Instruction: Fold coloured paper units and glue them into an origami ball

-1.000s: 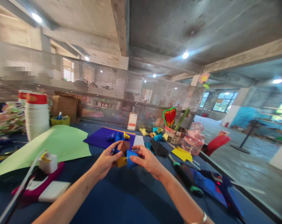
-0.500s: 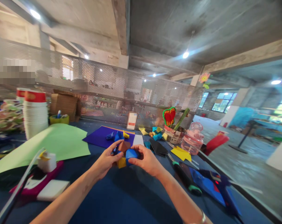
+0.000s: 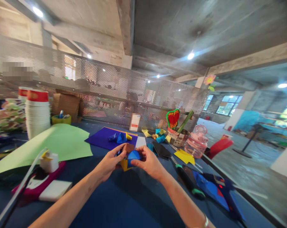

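Between my hands is a folded-paper piece [image 3: 133,157] with blue, brown and yellow faces. My left hand [image 3: 112,162] grips its brown and yellow side, thumb in front and fingers behind. On the blue side, my right hand [image 3: 146,160] pinches it with the thumb below and the fingers curled over the edge. Parts of the piece are hidden by my fingers. Just beyond lie small folded blue and yellow papers [image 3: 121,138] on a purple sheet [image 3: 99,139].
Left are a pale green sheet [image 3: 60,142], a power strip [image 3: 36,183] and stacked paper cups [image 3: 37,115]. Right lie black folded paper [image 3: 161,149], yellow paper [image 3: 184,155], a green-and-black-handled tool [image 3: 187,179] and a glue gun [image 3: 225,190]. A pink clear jar [image 3: 196,144] stands behind.
The blue part has gone from a flat, angular face to a rounded one under my right hand. The brown part has tilted. Both hands stay in nearly the same place.
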Demonstrator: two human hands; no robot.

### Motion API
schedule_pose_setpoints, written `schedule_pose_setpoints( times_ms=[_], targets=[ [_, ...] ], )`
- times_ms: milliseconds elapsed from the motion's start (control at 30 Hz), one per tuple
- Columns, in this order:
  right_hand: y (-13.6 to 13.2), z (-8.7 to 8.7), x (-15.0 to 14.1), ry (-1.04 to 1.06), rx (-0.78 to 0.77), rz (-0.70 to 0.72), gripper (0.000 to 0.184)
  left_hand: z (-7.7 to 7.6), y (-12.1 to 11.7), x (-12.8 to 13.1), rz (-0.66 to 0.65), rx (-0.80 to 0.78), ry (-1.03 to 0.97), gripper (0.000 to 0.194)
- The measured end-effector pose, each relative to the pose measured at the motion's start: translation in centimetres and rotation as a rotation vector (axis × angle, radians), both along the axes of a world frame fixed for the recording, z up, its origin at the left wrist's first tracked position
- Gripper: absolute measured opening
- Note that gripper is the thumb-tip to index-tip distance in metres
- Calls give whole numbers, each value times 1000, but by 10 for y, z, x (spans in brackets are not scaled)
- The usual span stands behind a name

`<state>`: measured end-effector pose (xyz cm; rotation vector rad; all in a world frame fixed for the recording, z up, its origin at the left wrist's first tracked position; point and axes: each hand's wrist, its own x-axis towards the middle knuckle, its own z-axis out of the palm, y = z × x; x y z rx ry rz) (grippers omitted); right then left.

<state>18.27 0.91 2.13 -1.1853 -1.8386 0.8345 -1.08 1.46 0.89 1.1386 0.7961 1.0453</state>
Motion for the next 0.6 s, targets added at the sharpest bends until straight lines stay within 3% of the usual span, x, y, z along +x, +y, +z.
schedule_pose_setpoints(
  times_ms=[200,300,500,600],
  targets=[
    [-5,7,-5,148,-92,95,56,1,-3,-2,-50,-6,-19,71],
    [-8,12,-6,214,-184,76,61,-2,-2,-2,-51,37,-34,81],
    [-10,17,-5,273,-240,17,74,-12,1,3,3,405,182,99],
    [-10,15,-6,268,-227,35,70,-17,1,6,112,530,336,90]
  ],
)
